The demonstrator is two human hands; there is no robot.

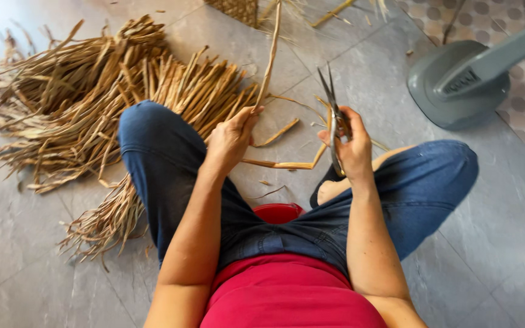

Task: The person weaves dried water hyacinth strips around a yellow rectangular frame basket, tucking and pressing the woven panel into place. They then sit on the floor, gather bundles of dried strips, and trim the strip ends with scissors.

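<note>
Scissors are sitting upright in the right hand, blades pointing up and away from the body, lying close together with only a thin gap near the tips; the right grip is clenching around their handles. Just to the left, the left hand is pinching a long dried leaf strip between thumb and fingers, so this grip is grasping the strip near its lower part. The strip's long axis is running almost vertically in the head view, rising from the left hand toward a woven basket corner at the top edge. Below the pinch, a second length of strip is bending rightward and running nearly level toward the right hand, where it is meeting the scissors low down, so the cutting tool is lying to the right of the held strip and the right hand is the nearer one to that lower length. The strip is looking pale tan, flat, narrow and stiff. A large pile of similar dried strips is lying on the grey tiled floor beyond the left knee, and a grey fan base is standing well apart at the upper right.
</note>
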